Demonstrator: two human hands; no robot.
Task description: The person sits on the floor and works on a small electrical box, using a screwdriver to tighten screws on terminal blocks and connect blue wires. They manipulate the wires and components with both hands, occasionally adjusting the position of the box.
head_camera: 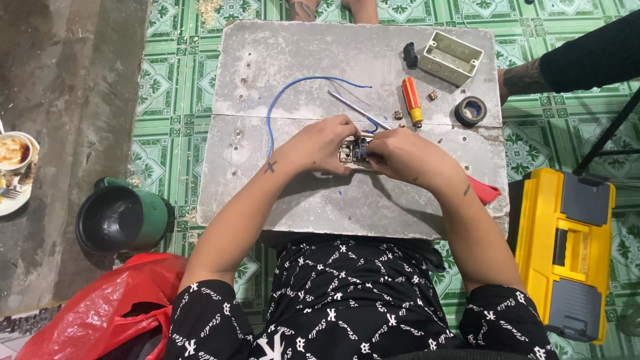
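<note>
An open, empty grey box (pixel 453 57) sits at the tabletop's (pixel 287 60) upper right, near a tape roll (pixel 471 110) and a red-and-yellow screwdriver (pixel 413 101). At centre, the left hand (pixel 320 147) and right hand (pixel 407 157) close together, pinching a small switch (pixel 353 152) wired to a blue wire (pixel 280 100). A yellow toolbox (pixel 567 250) stands at lower right, a green bucket (pixel 123 217) at lower left.

Green patterned floor tiles (pixel 183 100) surround a grey slab table (pixel 280 60), perhaps concrete.
</note>
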